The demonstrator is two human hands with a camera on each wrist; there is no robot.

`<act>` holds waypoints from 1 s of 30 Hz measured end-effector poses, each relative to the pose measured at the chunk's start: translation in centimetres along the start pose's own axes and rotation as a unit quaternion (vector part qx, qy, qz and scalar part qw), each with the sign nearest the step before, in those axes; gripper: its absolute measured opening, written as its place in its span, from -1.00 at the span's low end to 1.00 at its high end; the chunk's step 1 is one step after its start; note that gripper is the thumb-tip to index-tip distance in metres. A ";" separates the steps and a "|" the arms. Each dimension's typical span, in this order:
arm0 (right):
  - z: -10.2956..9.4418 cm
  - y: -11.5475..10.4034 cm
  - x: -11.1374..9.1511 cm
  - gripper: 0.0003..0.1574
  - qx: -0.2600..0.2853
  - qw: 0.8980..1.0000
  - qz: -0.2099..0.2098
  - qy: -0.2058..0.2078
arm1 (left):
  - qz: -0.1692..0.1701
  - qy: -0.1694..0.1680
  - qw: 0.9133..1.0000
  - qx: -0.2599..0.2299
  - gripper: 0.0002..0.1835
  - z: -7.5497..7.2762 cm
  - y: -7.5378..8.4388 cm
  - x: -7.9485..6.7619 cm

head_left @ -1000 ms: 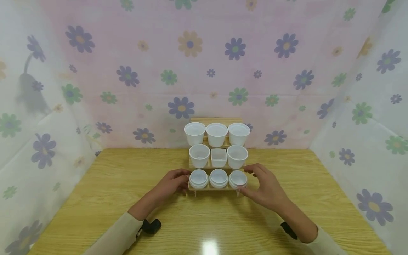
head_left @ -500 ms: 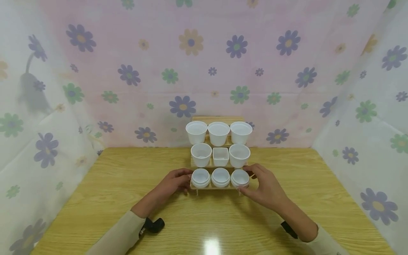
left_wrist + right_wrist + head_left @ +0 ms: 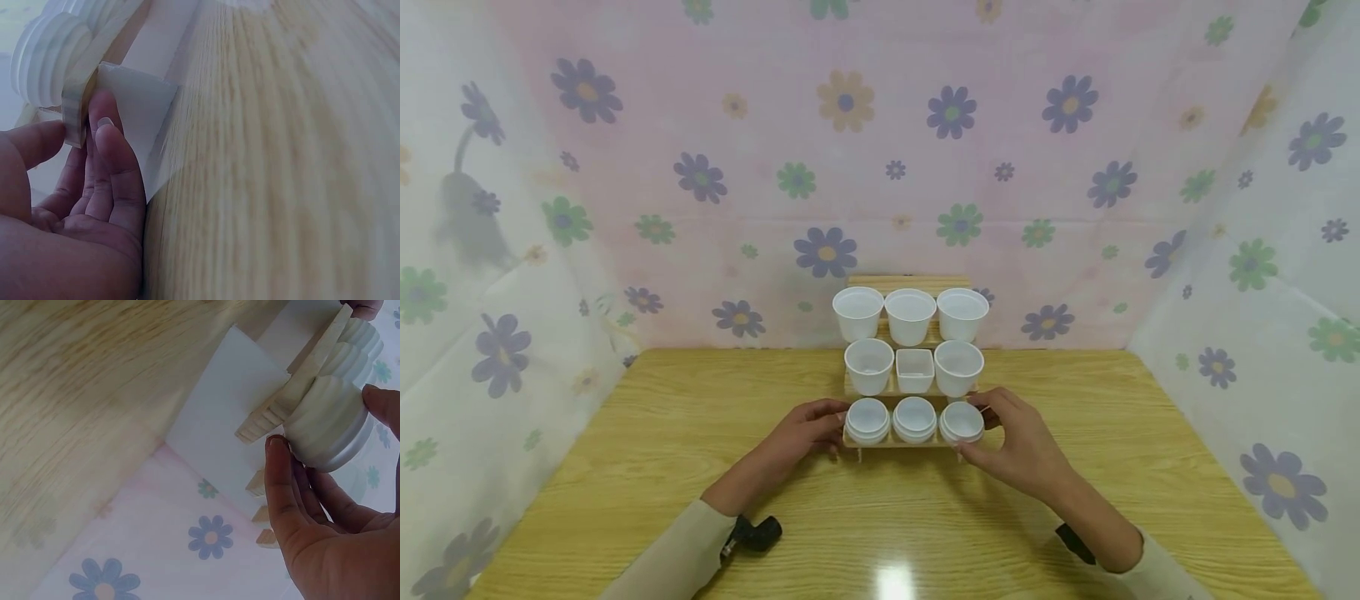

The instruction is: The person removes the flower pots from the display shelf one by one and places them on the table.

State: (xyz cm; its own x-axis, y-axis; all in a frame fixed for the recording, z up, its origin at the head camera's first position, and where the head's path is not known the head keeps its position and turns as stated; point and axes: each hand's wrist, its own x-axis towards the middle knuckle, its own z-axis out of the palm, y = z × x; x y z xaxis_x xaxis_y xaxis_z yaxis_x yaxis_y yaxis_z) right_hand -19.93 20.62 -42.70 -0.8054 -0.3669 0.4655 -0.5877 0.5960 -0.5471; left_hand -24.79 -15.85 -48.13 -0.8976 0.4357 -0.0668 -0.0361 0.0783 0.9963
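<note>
A tiered wooden rack (image 3: 910, 284) stands on the table with white pots in three rows. My left hand (image 3: 807, 430) holds the left end of its lowest step (image 3: 76, 111); in the left wrist view the thumb is on one face and fingers are behind the other. At the right end of that step, my right hand (image 3: 1026, 442) pinches a small ribbed white pot (image 3: 328, 422) between thumb and fingers. Two similar ribbed pots, a left one (image 3: 867, 421) and a middle one (image 3: 914, 420), sit beside it. The held pot's underside is partly hidden by the step and fingers.
Above, the middle step bears a square white pot (image 3: 915, 372) between two round ones; three larger round pots (image 3: 911, 317) fill the upper row. A flowered cloth (image 3: 880, 167) hangs close behind the rack. The wooden table (image 3: 865, 525) extends in front and to both sides.
My right fingers have drawn in a little around the right-hand ribbed pot, which has shifted very slightly. My left hand keeps its hold on the rack. The head view has swayed slightly.
</note>
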 end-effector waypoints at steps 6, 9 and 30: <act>-0.1 -0.1 -0.1 -0.30 0.008 1.000 -0.013 0.002 | -0.002 -0.001 1.000 -0.016 -0.51 0.0 -0.1 0.0; -0.2 -0.2 -0.1 -0.31 0.004 1.000 -0.018 0.003 | -0.001 0.000 1.000 -0.016 -0.51 -0.1 -0.1 0.0; -0.7 -2.3 -0.5 -0.33 0.005 1.000 -0.026 0.000 | 0.006 -0.005 1.000 -0.015 -0.53 -0.2 -0.3 0.2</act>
State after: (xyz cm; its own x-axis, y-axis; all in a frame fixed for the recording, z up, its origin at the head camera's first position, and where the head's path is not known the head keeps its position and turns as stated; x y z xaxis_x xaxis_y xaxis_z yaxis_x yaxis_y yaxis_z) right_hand -18.07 19.91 -41.17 -0.7738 -0.3978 0.4930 -0.6295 0.5696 -0.5285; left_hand -25.02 -16.01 -48.46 -0.8940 0.4445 -0.0559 -0.0394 0.0462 0.9982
